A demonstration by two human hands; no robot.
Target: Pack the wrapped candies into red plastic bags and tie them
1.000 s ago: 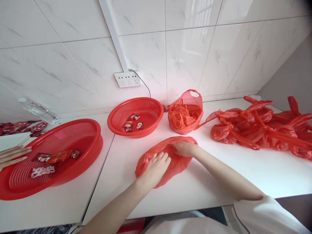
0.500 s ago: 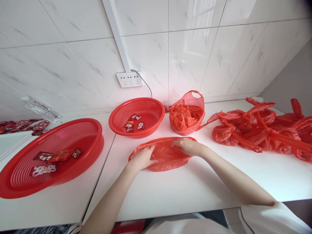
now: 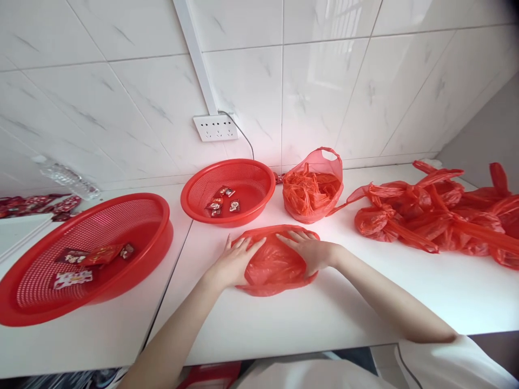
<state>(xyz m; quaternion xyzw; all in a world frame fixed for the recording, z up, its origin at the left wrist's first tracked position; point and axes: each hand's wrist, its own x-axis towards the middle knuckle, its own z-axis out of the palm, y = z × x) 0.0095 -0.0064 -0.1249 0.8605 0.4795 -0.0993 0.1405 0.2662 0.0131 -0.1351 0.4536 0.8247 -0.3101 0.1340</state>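
A red plastic bag (image 3: 275, 265) lies on the white counter in front of me, its mouth spread wide and facing up. My left hand (image 3: 234, 262) rests on the bag's left side with the fingers spread. On the right side, my right hand (image 3: 308, 249) lies across the rim and the inside of the bag, its fingers also apart. Neither hand grips anything. Just behind the bag stand a red basket (image 3: 259, 208) with several small wrapped snacks (image 3: 217, 203) and an upright red bag (image 3: 312, 197) stuffed with crumpled red plastic bags.
A larger red basket (image 3: 156, 248) with several wrapped packets (image 3: 101, 255) stands at left. Tied red bags (image 3: 441, 216) are heaped at right. Behind are a clear plastic bottle (image 3: 73, 179), a power socket (image 3: 215, 128) with a cable, and the tiled wall (image 3: 243, 70).
My hands have opened out from curled fingers inside the bag to spread fingers on its sides. The bag's outline has become narrower and rounder.
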